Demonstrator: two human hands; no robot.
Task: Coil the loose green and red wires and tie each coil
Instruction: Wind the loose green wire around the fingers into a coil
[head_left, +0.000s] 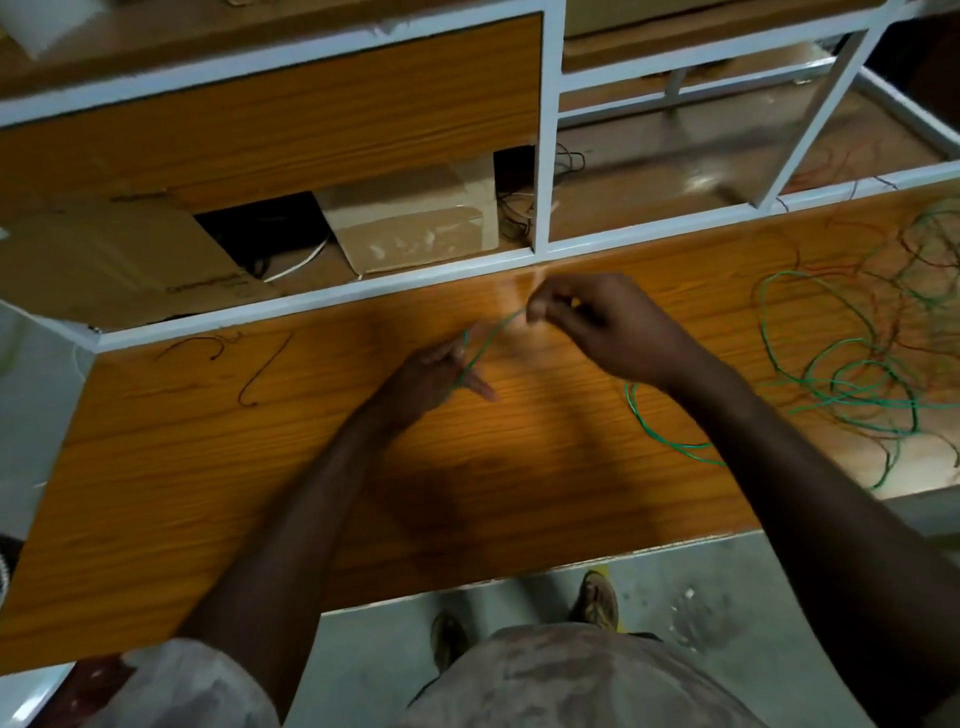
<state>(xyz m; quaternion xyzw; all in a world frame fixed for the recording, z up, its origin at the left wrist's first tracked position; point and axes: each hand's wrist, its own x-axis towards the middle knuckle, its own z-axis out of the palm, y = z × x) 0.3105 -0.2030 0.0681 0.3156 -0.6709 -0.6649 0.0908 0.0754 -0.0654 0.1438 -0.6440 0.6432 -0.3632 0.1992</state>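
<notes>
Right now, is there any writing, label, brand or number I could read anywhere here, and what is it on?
No text here can be read.
Flattened cardboard at the left of the shelf: a dark printed line near its front edge, too blurred to read.
Cardboard box behind the white frame: pale smears only, no letters I can make out.
Wooden bench top, green wire, the hands: no markings visible.

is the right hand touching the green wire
Touching: the head view shows the right hand pinching the green wire at its fingertips, no gap visible.
</notes>
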